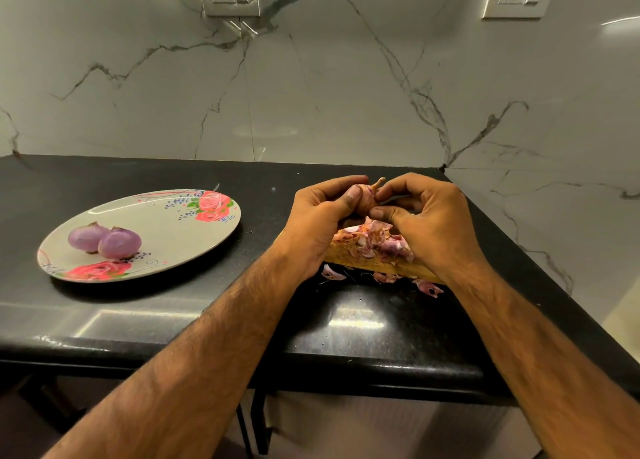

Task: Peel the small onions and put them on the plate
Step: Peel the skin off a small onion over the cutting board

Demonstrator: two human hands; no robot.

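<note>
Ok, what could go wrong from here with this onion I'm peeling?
The onion, held above the wooden board between the left hand and right hand, could slip and roll across the counter. Loose peels already lie past the board's near edge, so more may scatter.

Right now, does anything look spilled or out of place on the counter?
Yes: a few pink onion skins lie off the wooden board, on the black counter by its near edge. Nothing else stands out.
</note>
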